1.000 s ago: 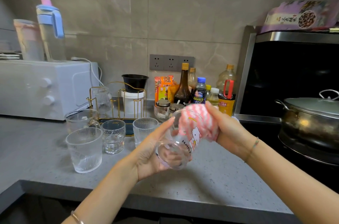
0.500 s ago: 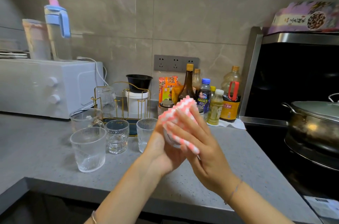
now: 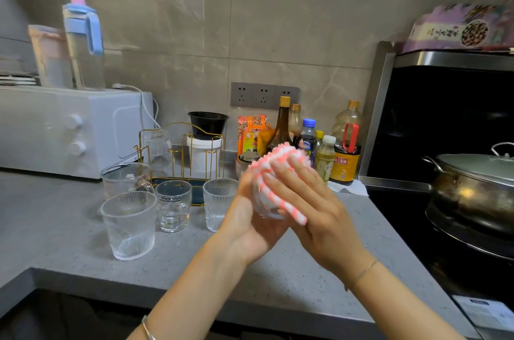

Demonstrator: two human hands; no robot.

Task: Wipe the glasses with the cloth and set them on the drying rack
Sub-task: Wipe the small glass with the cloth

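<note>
Well, the grey speckled counter [image 3: 69, 228] runs along a grey tiled wall [image 3: 278, 19], and the gold wire drying rack [image 3: 182, 150] stands at the back of it. An upturned glass [image 3: 157, 147] sits on the rack's left side. Just in front of the rack stand three tumblers [image 3: 173, 204] and a clear mug [image 3: 125, 178]. Left of the rack is a white oven [image 3: 55, 128]; right of it are bottles [image 3: 283, 125], and further right a steel pot [image 3: 472, 181] on a dark stove. In front and right of the rack, above the counter, the left hand [image 3: 251, 228] cups a wet glass [image 3: 264, 209], fingers curled round it, while the right hand [image 3: 314, 217] curves its fingers over the pink-and-white cloth [image 3: 278, 161], pressing it round that glass
</note>
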